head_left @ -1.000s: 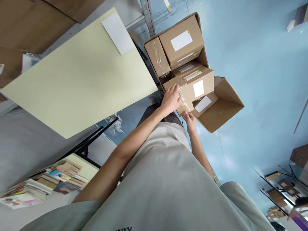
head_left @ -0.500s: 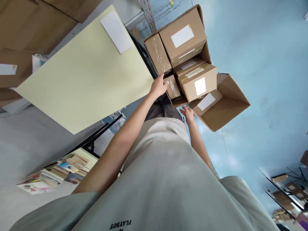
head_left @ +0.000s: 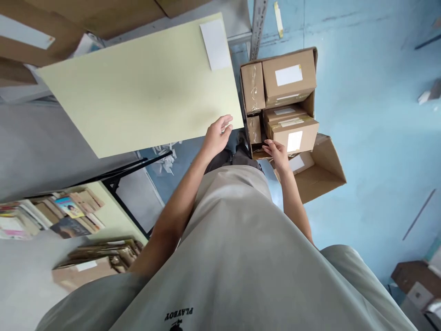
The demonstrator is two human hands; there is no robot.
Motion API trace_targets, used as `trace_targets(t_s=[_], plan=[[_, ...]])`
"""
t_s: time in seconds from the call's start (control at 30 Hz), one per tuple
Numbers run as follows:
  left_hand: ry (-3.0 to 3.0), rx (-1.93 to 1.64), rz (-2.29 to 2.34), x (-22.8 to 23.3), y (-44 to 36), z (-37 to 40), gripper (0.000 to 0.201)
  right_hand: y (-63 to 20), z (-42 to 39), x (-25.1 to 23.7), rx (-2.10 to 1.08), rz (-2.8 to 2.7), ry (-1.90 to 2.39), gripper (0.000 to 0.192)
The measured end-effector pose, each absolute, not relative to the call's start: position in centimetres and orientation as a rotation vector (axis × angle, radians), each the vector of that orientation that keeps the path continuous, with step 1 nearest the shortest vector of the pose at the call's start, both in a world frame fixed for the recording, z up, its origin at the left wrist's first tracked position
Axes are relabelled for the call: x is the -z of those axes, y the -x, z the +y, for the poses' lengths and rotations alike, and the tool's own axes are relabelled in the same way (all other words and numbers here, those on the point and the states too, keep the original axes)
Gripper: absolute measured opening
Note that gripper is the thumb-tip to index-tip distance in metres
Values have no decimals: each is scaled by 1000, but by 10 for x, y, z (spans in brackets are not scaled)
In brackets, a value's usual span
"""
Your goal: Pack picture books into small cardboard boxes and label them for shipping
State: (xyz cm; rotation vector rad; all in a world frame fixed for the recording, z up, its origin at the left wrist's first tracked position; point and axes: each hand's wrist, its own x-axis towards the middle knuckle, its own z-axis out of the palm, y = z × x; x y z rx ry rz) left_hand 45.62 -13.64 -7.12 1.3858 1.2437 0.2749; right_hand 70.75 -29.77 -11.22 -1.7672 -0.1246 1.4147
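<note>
My left hand (head_left: 217,138) hovers over the near right corner of a pale yellow tabletop (head_left: 144,92), its fingers loosely curved and apart with nothing in them. To the right, my right hand (head_left: 278,154) is at the near edge of a large open carton (head_left: 314,106), fingers apart and holding nothing; whether they touch the carton I cannot tell. Packed inside are several taped brown boxes. A big labelled box (head_left: 289,76) sits at the back, a narrow box (head_left: 253,87) at the left, and a tilted labelled box (head_left: 292,133) in front, close to my right hand.
An open carton (head_left: 320,174) stands on the blue floor just beyond my right hand. A white paper (head_left: 216,43) lies on the tabletop. Books (head_left: 69,211) and flattened cardboard (head_left: 99,257) are at lower left. A metal post (head_left: 258,27) rises behind the packed carton.
My left hand has left the packed carton's edge and moved over the tabletop corner. My right hand has come up over the carton's near edge. The whole view has turned and shifted.
</note>
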Motion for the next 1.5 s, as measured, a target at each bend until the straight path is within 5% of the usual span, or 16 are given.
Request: trace_targets(t_s=[0.3, 0.5, 0.67, 1.1, 1.5], plan=[[-1227, -781, 1415, -18, -352, -179, 54, -636, -207, 21, -1591, -799, 1581, 58], [-1011, -1218, 1576, -40, -232, -239, 63, -500, -168, -30, -1744, -1206, 1393, 63], [-811, -1571, 1769, -43, -126, -307, 51, -361, -172, -58, -1851, -1472, 1216, 57], [-271, -1963, 2042, -45, 57, -457, 27, -66, -227, -57, -2171, -1922, 851, 58], [110, -1994, 2129, -19, 192, -446, 45, 142, -186, -26, -2441, -2131, 759, 71]])
